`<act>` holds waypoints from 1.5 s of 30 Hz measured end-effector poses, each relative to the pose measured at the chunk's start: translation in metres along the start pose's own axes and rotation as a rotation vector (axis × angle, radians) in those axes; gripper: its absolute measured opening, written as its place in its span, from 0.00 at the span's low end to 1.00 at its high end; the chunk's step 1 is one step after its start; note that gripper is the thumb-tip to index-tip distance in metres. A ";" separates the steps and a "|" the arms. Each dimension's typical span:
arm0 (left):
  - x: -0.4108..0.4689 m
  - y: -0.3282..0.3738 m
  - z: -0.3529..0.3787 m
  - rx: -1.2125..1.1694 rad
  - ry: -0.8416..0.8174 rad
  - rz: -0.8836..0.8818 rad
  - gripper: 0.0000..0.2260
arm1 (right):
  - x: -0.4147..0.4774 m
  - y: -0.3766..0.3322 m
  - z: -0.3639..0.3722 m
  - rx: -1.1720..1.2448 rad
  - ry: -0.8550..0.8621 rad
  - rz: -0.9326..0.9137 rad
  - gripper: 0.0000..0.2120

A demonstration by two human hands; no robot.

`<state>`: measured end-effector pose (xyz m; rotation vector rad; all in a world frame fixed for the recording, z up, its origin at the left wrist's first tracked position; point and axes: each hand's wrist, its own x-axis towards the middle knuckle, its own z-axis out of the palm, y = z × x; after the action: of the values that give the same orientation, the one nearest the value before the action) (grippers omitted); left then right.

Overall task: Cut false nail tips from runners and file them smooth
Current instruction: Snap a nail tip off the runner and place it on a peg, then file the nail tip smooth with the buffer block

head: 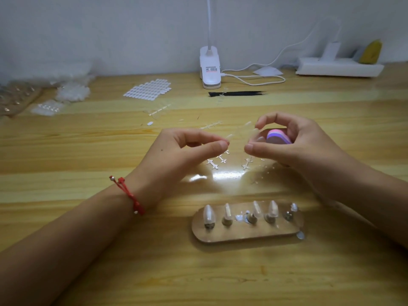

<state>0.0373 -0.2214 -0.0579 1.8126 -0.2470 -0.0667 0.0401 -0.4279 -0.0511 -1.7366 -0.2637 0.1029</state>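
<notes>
A: Runner [239,133] first. Where does it sit?
B: Held above the table [66,151] between both hands, with its long axis running left to right and tips fanning off it. It is clear and blurred, so I cannot count them.
A: And the grips?
B: The left hand [187,151] pinches the left end between thumb and forefinger. The right hand [293,142] pinches the right end the same way, with a pink-and-purple file block [278,136] tucked under its curled fingers.
A: So which hand does the work?
B: The right, I'd judge — the file already lies just beside that end. Neither hand holds a cutter; a black tool [237,93] lies well apart, by the lamp clip [209,69].
A: Anything holding finished pieces?
B: A wooden board [242,236] nearer the person, with a row of pegs, most carrying an upright clear tip [209,214]. One loose tip [300,235] touches its right edge. Cross-shaped scraps [215,163] lie on the table under the hands.
</notes>
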 end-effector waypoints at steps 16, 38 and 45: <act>-0.003 0.002 0.004 0.014 -0.057 0.033 0.07 | 0.001 0.001 0.002 -0.048 -0.028 0.055 0.09; -0.004 0.005 0.007 -0.057 -0.029 0.132 0.07 | 0.004 0.007 0.004 -0.243 -0.059 -0.005 0.05; -0.004 0.006 0.009 -0.080 0.080 0.139 0.05 | 0.006 -0.002 0.005 0.087 0.000 0.118 0.13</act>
<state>0.0308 -0.2310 -0.0544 1.7105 -0.3086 0.0927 0.0445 -0.4219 -0.0500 -1.6649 -0.1538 0.1977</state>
